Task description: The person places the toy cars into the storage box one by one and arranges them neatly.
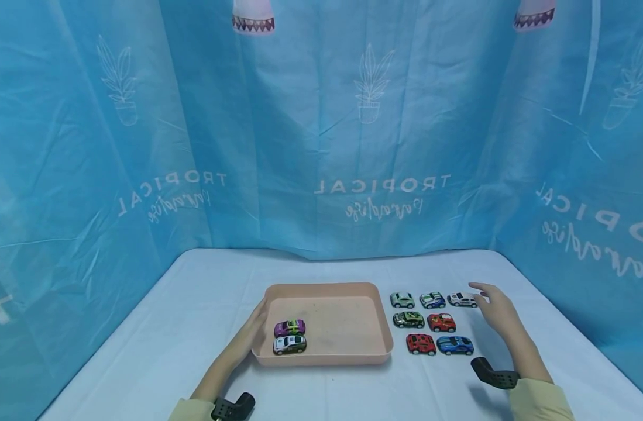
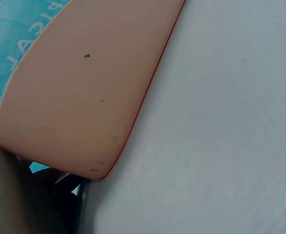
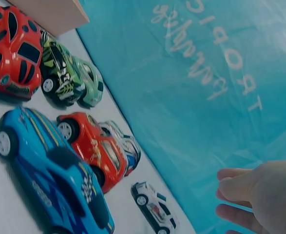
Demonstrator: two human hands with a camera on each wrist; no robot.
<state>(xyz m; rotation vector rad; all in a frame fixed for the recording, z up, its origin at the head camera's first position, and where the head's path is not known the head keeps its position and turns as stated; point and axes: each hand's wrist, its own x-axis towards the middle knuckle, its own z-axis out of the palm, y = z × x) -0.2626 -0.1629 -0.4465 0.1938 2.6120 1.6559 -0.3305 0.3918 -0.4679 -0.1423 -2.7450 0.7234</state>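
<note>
My left hand [image 1: 251, 328] holds the left wall of a shallow peach tray [image 1: 326, 359], lying against its rim; part of its grip is hidden. In the left wrist view that hand [image 2: 6, 190] is dark at the tray's end. Inside the tray, a purple toy car [image 1: 289, 327] stands beside a white-and-dark toy car [image 1: 289, 345]. My right hand [image 1: 495, 307] hovers by a white toy car [image 1: 462, 300], thumb and fingers apart and holding nothing. The right wrist view shows the white car a short way left of the hand [image 3: 264, 195].
Right of the tray stand other toy cars: pale green [image 1: 402, 300], white-blue-green [image 1: 432, 300], dark green [image 1: 408, 320], red [image 1: 441, 322], spotted red [image 1: 420, 344] and blue [image 1: 455, 345]. A blue curtain [image 1: 321, 146] surrounds the white table [image 1: 353, 392].
</note>
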